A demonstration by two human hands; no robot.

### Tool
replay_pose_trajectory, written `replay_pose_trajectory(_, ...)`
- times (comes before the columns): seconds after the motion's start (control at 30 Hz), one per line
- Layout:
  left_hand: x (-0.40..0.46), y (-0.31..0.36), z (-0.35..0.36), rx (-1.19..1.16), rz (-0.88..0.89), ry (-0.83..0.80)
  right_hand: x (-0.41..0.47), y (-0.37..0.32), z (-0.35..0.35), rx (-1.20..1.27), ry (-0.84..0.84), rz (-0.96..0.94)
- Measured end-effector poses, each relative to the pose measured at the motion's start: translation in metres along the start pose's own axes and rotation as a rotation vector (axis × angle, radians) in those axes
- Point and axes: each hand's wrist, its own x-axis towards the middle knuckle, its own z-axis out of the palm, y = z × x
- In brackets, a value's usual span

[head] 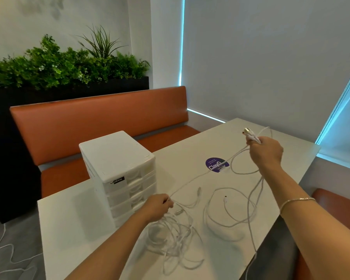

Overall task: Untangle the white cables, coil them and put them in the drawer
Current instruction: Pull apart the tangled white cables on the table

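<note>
Those white cables point(192, 217) looked light and floppy, so snag-prone; right hand point(266, 153) was clamped by the plug end, left hand point(157, 207) pinched 1 strand, hands well apart.

Floor cable point(8, 257) runs past the left edge.

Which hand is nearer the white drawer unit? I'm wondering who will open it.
Left. The left hand pinches a white cable just right of the white drawer unit, by its lower drawers. The right hand holds cable ends far off to the right, past the purple sticker.
</note>
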Motion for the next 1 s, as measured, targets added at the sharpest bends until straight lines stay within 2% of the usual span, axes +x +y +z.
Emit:
replay_pose_trajectory(0.07,-0.001,-0.007,-0.001,-0.028,-0.03,0.005,0.003,0.006,-0.001,0.01,-0.063,0.079)
replay_pose_trajectory(0.13,0.0,-0.002,-0.004,-0.043,-0.036,0.068,0.001,0.011,0.004,-0.026,-0.195,0.164)
replay_pose_trajectory(0.23,0.002,0.02,-0.011,-0.051,0.054,0.182,-0.007,0.011,0.013,-0.175,-0.33,0.183)
replay_pose_trajectory(0.33,0.001,0.052,-0.018,-0.108,0.185,0.242,-0.024,-0.005,0.019,-0.203,-0.35,-0.019)
replay_pose_trajectory(0.43,0.002,0.08,-0.02,-0.095,0.275,0.24,-0.048,-0.027,0.022,0.086,-0.356,-0.255)
replay_pose_trajectory(0.5,0.004,0.09,-0.019,-0.093,0.309,0.25,-0.061,-0.039,0.023,0.195,-0.436,-0.379)
replay_pose_trajectory(0.6,0.005,0.098,-0.019,-0.051,0.309,0.279,-0.068,-0.049,0.026,0.075,-0.551,-0.451)
replay_pose_trajectory(0.7,0.005,0.1,-0.018,0.0,0.314,0.271,-0.064,-0.054,0.027,-0.01,-0.551,-0.386)
replay_pose_trajectory(0.83,0.006,0.091,-0.011,-0.061,0.284,0.193,-0.065,-0.056,0.034,-0.035,-0.544,-0.386)
replay_pose_trajectory(1.0,0.004,0.059,0.005,-0.055,0.193,0.092,-0.048,-0.051,0.026,-0.058,-0.278,-0.323)
